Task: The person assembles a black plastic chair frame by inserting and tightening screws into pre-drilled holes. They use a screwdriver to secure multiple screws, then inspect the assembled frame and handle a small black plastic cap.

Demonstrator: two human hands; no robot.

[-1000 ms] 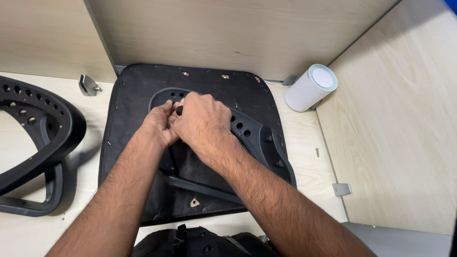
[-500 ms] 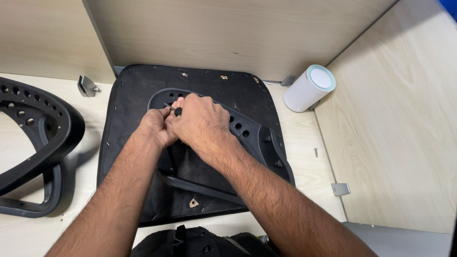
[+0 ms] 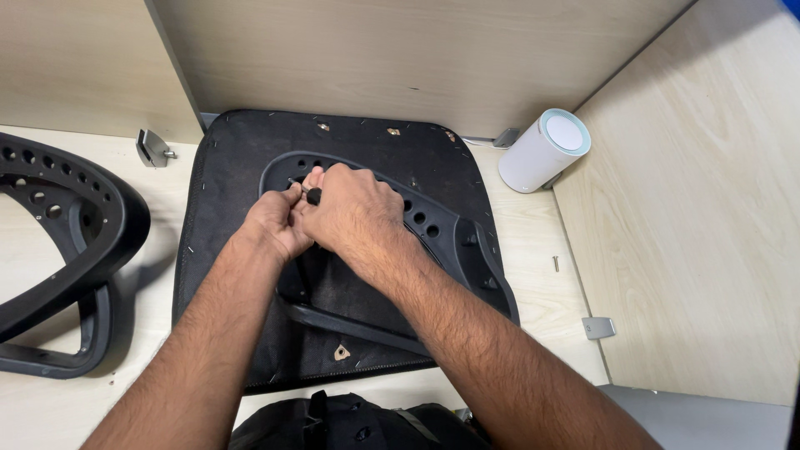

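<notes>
We see the black fabric-covered chair seat [image 3: 342, 250] lying underside up on the pale wooden desk [image 3: 533, 250], a black perforated plastic bracket [image 3: 433, 229] across it. Over the seat's upper middle, our left hand [image 3: 275, 223] and right hand [image 3: 354, 208] press together, fingers pinched on a small black screw [image 3: 313, 197]. Right of the seat a white cylindrical container [image 3: 543, 152] lies tilted, its contents hidden.
</notes>
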